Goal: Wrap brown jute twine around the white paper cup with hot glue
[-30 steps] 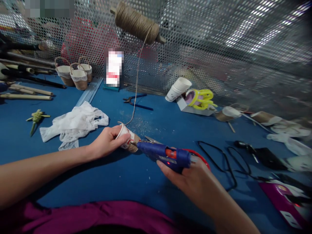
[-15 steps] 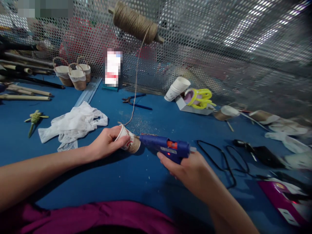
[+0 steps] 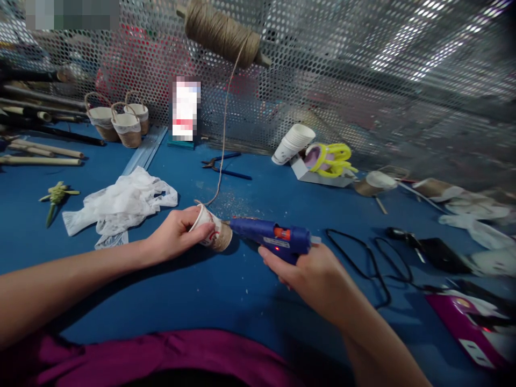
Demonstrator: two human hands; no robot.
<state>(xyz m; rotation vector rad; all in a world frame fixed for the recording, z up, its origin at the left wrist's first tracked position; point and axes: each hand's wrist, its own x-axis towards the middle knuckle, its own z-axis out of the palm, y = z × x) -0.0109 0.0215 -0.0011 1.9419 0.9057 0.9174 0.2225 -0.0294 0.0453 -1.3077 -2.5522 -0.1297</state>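
1. Since the earlier frame, the nozzle of my glue gun (image 3: 262, 234) has shifted from over the wrapped end of the paper cup (image 3: 208, 232) to its far side, uncovering more of the twine band (image 3: 224, 238).
2. My left hand (image 3: 172, 235) grasps the cup near its rim, thumb along the outer wall; the cup lies tilted, base toward the gun. My right hand (image 3: 316, 271) is closed around the gun's grip, to the cup's right; I cannot tell whether the trigger is pressed.
3. To glue well here, I'd judge, I should brace the cup, lay a thin, even bead close to the band's edge, and keep my left thumb clear of the hot tip. The loose twine (image 3: 224, 129), ending just beyond the cup's rim, should stay out of the glue.
4. Beyond the cup and to its left stand three small handled baskets (image 3: 128, 134), lace around their tops; I can't make out anything inside.
5. Beyond it to the right, a stack of white cups (image 3: 291, 146), nested in one another, leans beside a shallow white box (image 3: 318, 176) holding a yellow-and-mauve bundle (image 3: 322, 158). Farther right, a brown-wrapped cup (image 3: 373, 184) lies tipped, its contents unclear.
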